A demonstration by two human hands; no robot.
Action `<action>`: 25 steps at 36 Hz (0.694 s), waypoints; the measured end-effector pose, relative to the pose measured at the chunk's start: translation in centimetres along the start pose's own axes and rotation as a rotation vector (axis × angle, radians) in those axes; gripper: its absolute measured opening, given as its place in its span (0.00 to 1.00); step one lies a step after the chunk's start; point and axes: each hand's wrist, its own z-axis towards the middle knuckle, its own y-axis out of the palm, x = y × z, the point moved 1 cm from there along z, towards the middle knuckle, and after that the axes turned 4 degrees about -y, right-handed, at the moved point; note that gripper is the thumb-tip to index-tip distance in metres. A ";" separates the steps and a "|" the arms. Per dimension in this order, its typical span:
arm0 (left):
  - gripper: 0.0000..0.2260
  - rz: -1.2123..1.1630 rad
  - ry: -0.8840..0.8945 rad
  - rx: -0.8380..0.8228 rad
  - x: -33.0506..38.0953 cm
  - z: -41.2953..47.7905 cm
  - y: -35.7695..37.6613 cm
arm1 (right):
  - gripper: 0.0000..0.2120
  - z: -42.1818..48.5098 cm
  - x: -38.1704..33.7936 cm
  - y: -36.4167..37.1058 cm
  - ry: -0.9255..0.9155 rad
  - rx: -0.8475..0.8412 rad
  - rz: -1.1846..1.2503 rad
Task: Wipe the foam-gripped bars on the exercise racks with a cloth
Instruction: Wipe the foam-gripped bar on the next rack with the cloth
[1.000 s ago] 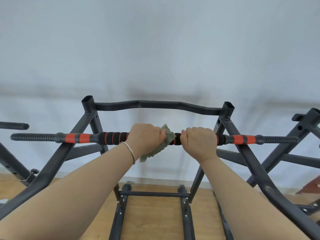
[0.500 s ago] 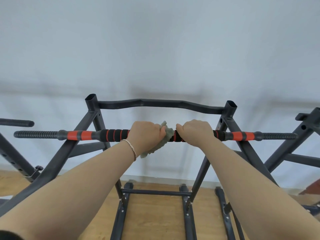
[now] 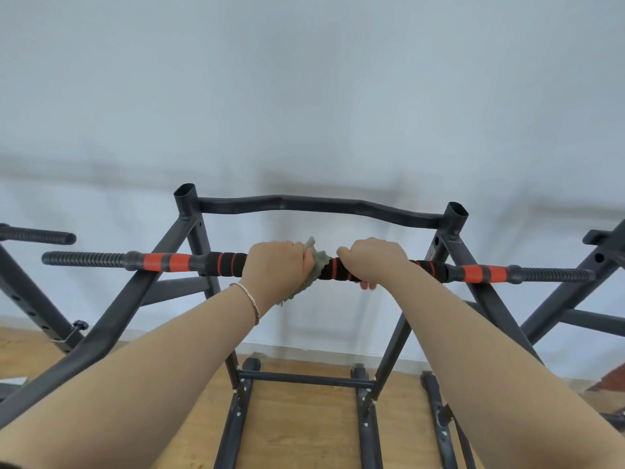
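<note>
The foam-gripped bar [image 3: 223,262] is lying level across the dark rack [image 3: 135,299]. Its black-and-orange foam is showing outside both hands and in the short gap between them. The left hand [image 3: 275,269] is gripping the bar through a grey-green cloth [image 3: 318,262], fingers curled over the top. The cloth is bunching out toward the right hand [image 3: 373,260] and hanging below the left wrist. The right hand is wrapping bare around the foam just beside the cloth, its fingertips [image 3: 367,285] peeking out under the bar. A thin bracelet [image 3: 252,301] is sitting on the left wrist. Beyond the knuckles, a wavy black crossbar [image 3: 321,206] is joining the rack's two open-topped posts. Well out past the left hand another ribbed bar end [image 3: 37,236] is poking in — past the right hand a second rack [image 3: 575,289] is standing. Wooden floor [image 3: 304,418] is showing below the forearms.
</note>
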 end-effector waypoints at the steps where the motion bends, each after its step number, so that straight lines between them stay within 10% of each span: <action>1: 0.12 -0.014 0.001 0.002 0.0 0.1 0.1 | 0.21 0.0 0.1 0.1 -0.019 0.029 -0.041; 9: 0.12 -0.058 -0.109 0.155 0.5 -0.6 1.1 | 0.21 -1.9 0.8 4.2 -0.149 0.743 -0.216; 16: 0.06 -0.143 -0.110 0.075 0.3 -0.4 0.5 | 0.18 -1.7 -0.5 3.4 -0.379 0.696 0.115; 25: 0.14 -1.284 -0.505 0.144 -1.7 -2.0 -1.9 | 0.03 -3.6 -4.6 1.5 -0.145 0.538 0.854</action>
